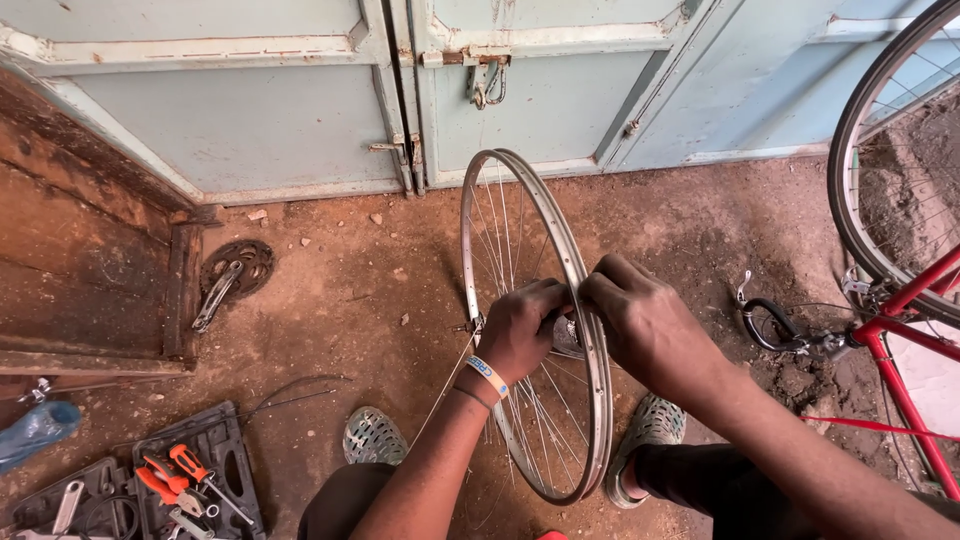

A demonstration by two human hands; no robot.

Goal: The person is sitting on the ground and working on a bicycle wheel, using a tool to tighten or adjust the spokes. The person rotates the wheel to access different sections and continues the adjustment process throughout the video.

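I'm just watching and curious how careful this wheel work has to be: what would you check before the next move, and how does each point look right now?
1. Both hands on the wheel: left hand and right hand grip the bare rim near its middle: ok.
2. Rim held upright between the sandalled feet: ok.
3. Loose spoke hanging out at the left, unseated: not ok.
4. What the fingers pinch at the rim: hidden, cannot tell.
5. Tools within reach: open tool case with orange-handled pliers at lower left: ok.
6. Red bicycle apart from the rim: ok.
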